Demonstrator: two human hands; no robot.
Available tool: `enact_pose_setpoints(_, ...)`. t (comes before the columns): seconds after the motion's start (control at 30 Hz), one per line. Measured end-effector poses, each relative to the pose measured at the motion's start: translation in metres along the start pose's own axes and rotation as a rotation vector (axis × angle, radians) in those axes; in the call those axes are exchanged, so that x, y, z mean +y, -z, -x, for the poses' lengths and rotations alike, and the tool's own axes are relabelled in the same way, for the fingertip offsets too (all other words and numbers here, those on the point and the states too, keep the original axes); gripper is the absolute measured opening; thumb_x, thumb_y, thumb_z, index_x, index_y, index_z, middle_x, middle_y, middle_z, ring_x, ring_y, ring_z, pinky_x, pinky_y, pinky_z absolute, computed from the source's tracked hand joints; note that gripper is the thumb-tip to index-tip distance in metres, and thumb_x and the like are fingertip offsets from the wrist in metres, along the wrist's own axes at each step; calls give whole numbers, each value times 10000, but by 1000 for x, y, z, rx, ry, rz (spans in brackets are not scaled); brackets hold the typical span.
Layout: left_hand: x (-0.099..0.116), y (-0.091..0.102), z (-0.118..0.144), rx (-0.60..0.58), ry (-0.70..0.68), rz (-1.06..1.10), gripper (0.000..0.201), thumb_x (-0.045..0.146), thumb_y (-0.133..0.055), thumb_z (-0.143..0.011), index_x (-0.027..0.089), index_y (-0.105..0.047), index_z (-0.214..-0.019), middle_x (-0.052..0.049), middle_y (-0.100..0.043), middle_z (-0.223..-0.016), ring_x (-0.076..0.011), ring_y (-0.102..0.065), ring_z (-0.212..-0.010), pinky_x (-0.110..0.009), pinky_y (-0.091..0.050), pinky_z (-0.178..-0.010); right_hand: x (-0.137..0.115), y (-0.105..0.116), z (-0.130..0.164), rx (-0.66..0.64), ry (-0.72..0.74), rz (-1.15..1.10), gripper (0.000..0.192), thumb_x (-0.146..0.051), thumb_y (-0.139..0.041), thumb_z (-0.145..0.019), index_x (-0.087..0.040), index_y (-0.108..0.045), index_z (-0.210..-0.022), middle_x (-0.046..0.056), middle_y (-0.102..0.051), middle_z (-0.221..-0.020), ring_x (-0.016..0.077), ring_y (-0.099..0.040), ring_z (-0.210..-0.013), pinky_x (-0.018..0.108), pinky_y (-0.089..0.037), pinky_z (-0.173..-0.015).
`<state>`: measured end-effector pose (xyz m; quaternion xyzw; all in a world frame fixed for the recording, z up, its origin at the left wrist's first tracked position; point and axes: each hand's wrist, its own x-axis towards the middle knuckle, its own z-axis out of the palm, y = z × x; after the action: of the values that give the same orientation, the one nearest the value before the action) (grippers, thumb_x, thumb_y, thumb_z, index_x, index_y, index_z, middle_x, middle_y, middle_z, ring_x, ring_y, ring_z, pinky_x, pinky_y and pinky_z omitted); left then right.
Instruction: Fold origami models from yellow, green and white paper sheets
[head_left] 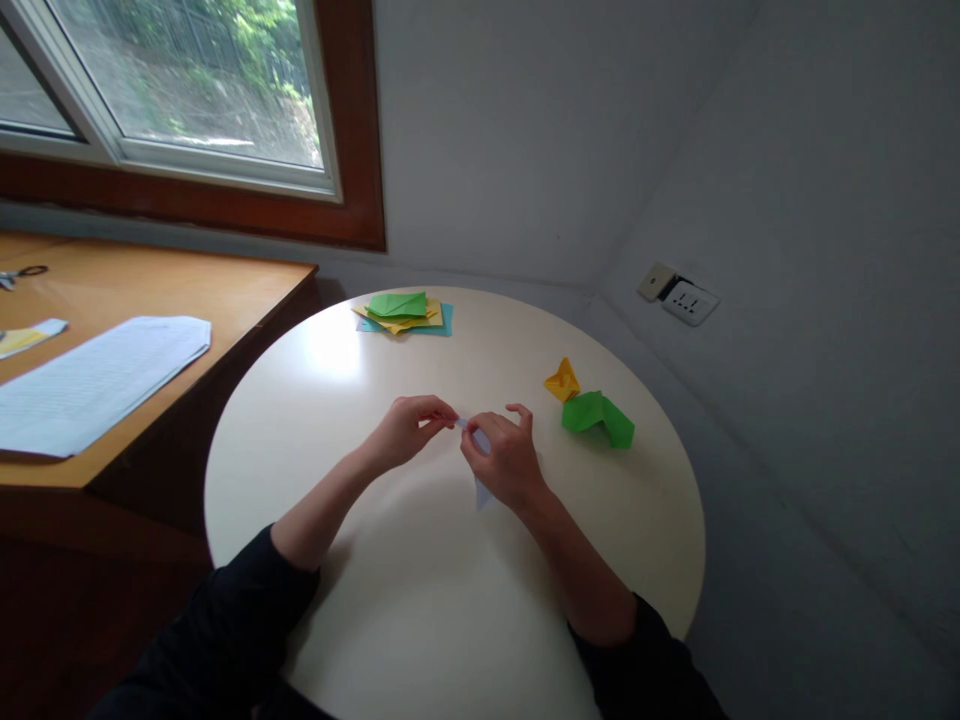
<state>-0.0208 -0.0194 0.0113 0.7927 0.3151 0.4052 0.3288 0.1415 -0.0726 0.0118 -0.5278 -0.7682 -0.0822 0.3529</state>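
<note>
Head view looks down on a round white tabletop (360, 600), where both hands meet near the middle over a small pale paper piece (481, 490). The left hand (409, 428) pinches its upper tip between thumb and fingertips, while the right hand (508, 462) closes over its body, so the paper is clamped from both ends and mostly hidden; only a pale point shows below the right palm and a sliver between the two hands. Held this way, the sheet seems braced for a fine crease, the hands close together and lifted just off the surface.

Finished-looking folds sit out of the way: a yellow folded shape (562, 381) and a green folded shape (598, 416) just right of the right hand, touching or nearly so. A stack of coloured sheets (405, 313) lies at the far edge, well apart from the hands.
</note>
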Motion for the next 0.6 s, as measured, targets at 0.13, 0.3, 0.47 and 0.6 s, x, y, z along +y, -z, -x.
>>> enact_pose_setpoints(0.13, 3, -1, 0, 12, -2, 24, 108, 211, -555, -773, 152, -645, -763, -52, -684, -756, -156, -648, -713, -288, -537, -685, -1, 1, 0, 5, -3, -14, 105, -163, -479, -780, -204, -496, -685, -33, -632, -638, 122, -565, -604, 346, -263, -919)
enact_pose_setpoints(0.3, 4, -4, -2, 55, 56, 221, 111, 234, -601, -745, 142, -621, -805, -46, -671, -751, -154, -641, -717, -299, -534, -704, -3, 3, 0, 39, -38, -57, 97, -180, -492, -780, -209, -500, -689, -31, -632, -659, 131, -583, -648, 352, -273, -909)
enact_pose_setpoints(0.47, 6, -5, -2, 15, 109, 424, 266, 247, -658, -715, 126, -616, -948, -49, -675, -747, -144, -633, -693, -282, -530, -675, -5, 7, 0, 134, -32, -130, 88, -184, -503, -787, -210, -514, -704, -29, -642, -675, 133, -588, -657, 355, -288, -900)
enact_pose_setpoints(0.6, 10, -7, -2, -21, 105, 421, 215, 303, -666, -718, 122, -665, -835, -74, -693, -798, -167, -633, -745, -286, -521, -696, -6, 8, 0, 130, -5, -137, 74, -186, -501, -790, -213, -523, -725, -23, -653, -708, 136, -599, -697, 355, -297, -894)
